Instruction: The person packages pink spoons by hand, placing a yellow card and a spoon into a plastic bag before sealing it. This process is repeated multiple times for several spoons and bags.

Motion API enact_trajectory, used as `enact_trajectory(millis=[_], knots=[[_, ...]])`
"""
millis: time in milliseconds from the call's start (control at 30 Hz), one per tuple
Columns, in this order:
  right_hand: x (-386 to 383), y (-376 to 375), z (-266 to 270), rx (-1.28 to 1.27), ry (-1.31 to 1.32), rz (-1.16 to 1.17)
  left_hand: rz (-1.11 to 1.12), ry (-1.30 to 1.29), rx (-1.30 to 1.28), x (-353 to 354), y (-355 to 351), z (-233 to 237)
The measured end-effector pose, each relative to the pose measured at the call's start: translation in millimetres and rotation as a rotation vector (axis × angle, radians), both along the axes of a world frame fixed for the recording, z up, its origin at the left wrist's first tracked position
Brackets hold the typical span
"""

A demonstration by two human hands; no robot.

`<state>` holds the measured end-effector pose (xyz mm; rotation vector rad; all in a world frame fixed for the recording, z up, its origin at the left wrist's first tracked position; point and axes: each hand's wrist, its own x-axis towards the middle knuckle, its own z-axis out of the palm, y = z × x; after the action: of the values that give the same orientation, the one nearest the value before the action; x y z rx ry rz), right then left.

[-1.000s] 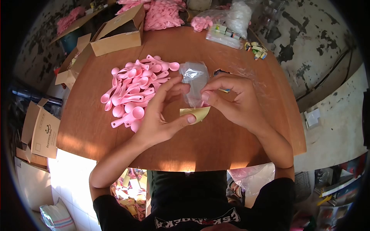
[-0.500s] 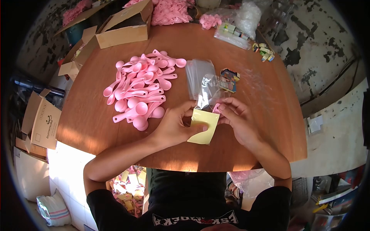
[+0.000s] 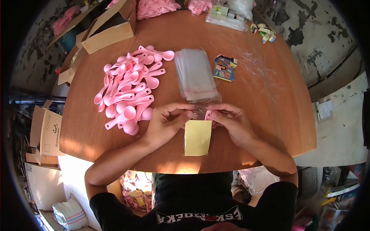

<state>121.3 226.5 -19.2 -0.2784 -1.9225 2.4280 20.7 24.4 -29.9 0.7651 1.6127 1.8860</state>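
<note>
My left hand (image 3: 168, 121) pinches the left side of a clear plastic bag (image 3: 199, 111) near its upper opening. A plain yellow card (image 3: 197, 138) sits inside the bag and hangs below my fingers. My right hand (image 3: 232, 124) is closed at the bag's upper right corner, with thumb and finger on the handle end of a pink spoon (image 3: 208, 115). The rest of that spoon is hidden behind the card and fingers. Left of my hands lies a heap of pink spoons (image 3: 127, 92). Beyond them is a stack of flat clear bags (image 3: 195, 75).
A small pile of printed cards (image 3: 224, 69) lies right of the bag stack. At the back stand a cardboard box (image 3: 110, 34), bagged pink spoons (image 3: 158, 7) and small folded cards (image 3: 264, 32). The wooden table (image 3: 262, 111) has a curved edge near my body.
My left hand has shifted from the card's face up to the bag's opening. The bag's top no longer stands up, and the view has tilted, showing more of the bag stack.
</note>
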Motion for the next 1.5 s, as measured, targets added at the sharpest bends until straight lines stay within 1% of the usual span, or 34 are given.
enact_trajectory(millis=[133,233,300,433,500,567,600,667,800,867,900,967,1000,1067,1233,1300,1367,1433,1500], knots=[[1.1,2.0,-3.6,-0.089,0.025,0.017,-0.002,0.032,-0.074,-2.9,-3.9,1.3],[1.2,3.1,-8.0,-0.105,0.06,0.025,-0.054,0.008,-0.035,-3.0,-5.6,1.2],[2.4,4.3,-8.5,-0.101,0.079,0.036,-0.019,0.037,-0.001,-3.2,-5.6,-3.0],[2.8,5.3,-5.4,-0.046,0.048,0.059,-0.005,0.035,-0.027,-3.9,-6.6,0.1],[2.2,5.4,-5.3,-0.027,0.054,0.071,-0.007,0.042,0.006,-4.9,-7.3,-0.3],[1.1,4.9,-6.6,0.047,0.092,0.088,-0.009,0.046,-0.006,-5.8,-8.9,1.6],[0.7,4.4,-7.0,0.041,0.093,0.087,-0.01,0.052,-0.013,-6.2,-9.9,2.4],[-0.4,4.1,-6.9,0.111,0.169,0.101,-0.013,0.036,-0.017,-8.2,-11.5,-1.4],[-0.4,6.4,-4.4,0.107,0.202,0.153,-0.013,0.013,0.001,-8.5,-12.3,-3.9],[-0.4,7.1,-2.3,0.181,0.219,0.209,-0.027,0.022,0.01,-10.5,-13.9,-7.7],[-0.4,6.8,-1.6,0.181,0.219,0.208,-0.04,0.031,0.021,-11.5,-14.3,-8.6],[-1.0,6.1,-0.9,0.276,0.289,0.2,-0.05,0.038,0.024,-12.3,-13.6,-7.7],[-1.3,5.8,-2.4,0.277,0.285,0.202,-0.059,0.042,0.025,-11.6,-14.3,-8.0],[-2.5,6.4,-6.6,0.307,0.399,0.204,-0.052,0.0,0.043,-10.8,-14.9,-8.1],[0.2,6.8,-0.5,0.333,0.411,0.227,-0.054,-0.115,0.103,-10.0,-16.1,-1.7],[0.9,6.0,0.7,0.333,0.4,0.235,-0.043,-0.02,0.03,-8.0,-15.7,1.4],[1.1,5.0,0.8,0.359,0.465,0.228,-0.038,0.012,0.017,-7.1,-14.4,-1.0],[0.8,5.0,-4.3,0.347,0.451,0.22,-0.037,0.049,0.004,-8.3,-12.9,-0.3],[1.6,2.1,-6.7,0.332,0.435,0.21,-0.06,-0.07,0.032,-8.7,-13.0,3.4]])
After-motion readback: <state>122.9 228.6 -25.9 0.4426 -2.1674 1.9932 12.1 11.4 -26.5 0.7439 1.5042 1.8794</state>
